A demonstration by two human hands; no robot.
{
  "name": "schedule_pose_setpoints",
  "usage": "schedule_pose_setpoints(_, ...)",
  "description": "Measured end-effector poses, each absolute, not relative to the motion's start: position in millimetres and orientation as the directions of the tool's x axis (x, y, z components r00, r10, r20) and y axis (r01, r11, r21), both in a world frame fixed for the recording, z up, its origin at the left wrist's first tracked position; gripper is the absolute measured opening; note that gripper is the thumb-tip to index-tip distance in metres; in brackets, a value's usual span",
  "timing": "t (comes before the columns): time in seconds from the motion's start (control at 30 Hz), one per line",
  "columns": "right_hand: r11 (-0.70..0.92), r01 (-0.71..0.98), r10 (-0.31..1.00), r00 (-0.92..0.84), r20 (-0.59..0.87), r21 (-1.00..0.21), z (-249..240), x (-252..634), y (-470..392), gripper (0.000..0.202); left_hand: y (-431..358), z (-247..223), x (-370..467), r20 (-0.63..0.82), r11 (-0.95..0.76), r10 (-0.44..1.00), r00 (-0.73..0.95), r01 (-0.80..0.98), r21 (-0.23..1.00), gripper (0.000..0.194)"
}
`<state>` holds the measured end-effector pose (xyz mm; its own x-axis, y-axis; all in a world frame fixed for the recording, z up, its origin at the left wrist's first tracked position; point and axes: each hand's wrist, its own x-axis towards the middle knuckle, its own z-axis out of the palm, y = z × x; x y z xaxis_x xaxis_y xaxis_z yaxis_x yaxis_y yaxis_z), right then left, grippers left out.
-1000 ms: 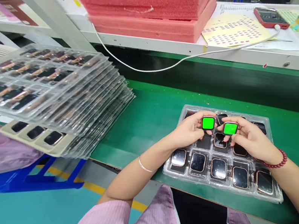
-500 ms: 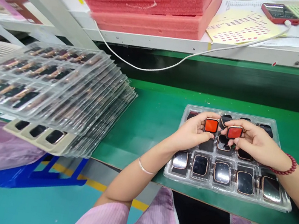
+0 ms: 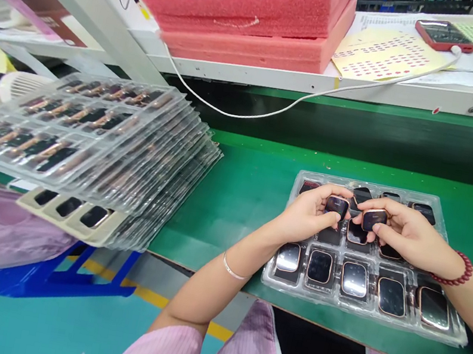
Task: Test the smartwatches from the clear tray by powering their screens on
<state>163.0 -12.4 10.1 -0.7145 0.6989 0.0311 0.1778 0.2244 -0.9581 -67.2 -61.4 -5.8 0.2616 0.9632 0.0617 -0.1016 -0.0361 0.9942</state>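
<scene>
Green desk (image 3: 243, 190), smooth top, running the width of the view. White shelf (image 3: 280, 80), beyond the desk's far edge. Stack (image 3: 129, 165) of clear plastic trays, many layers, at the desk's left end, leaning unevenly, dark watches in the top layer. Red foam (image 3: 252, 28), two slabs, on the shelf. Clear tray (image 3: 325, 299), one, lying by the desk's near edge, toward the right; five dark-faced watches in its near row, others partly covered by the hands. Beige tray (image 3: 90, 236), jutting out below the stack at the near side, three watches showing. Left hand (image 3: 309, 216), closed on a watch, fingers narrow about its rim (thin bangle (image 3: 232, 268) on the forearm). Right hand (image 3: 411, 233), likewise closed on a watch, thumb over its lower edge. Phone (image 3: 444, 35), red-edged, on the shelf, white cable attached. Left watch (image 3: 336, 207) and right watch (image 3: 374, 219), dark-faced, raised side by side above the tray's middle, apart. Bracelet (image 3: 465, 273), dark red beads, right wrist.
</scene>
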Motion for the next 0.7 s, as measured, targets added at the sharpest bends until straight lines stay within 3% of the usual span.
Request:
schedule_pose_setpoints(0.27, 0.216, 0.195, 0.684, -0.73, 0.005, -0.957, 13.2, 163.3, -13.6, 0.025, -60.7, -5.3, -66.3, 0.059, -0.028, 0.964, 0.261, -0.12, 0.992, 0.024)
schedule_pose_setpoints(0.53, 0.128, 0.163, 0.688, -0.725, -0.031, -0.978, 11.8, 167.4, -12.9, 0.017, -61.9, 1.0, -67.2, 0.035, -0.008, 0.961, 0.274, -0.101, 0.995, 0.034)
schedule_pose_setpoints(0.7, 0.158, 0.156, 0.694, -0.72, -0.003, -0.975, 13.0, 166.4, -13.0, 0.015, -62.7, -0.8, -68.2, 0.015, 0.003, 0.968, 0.25, -0.073, 0.997, 0.037)
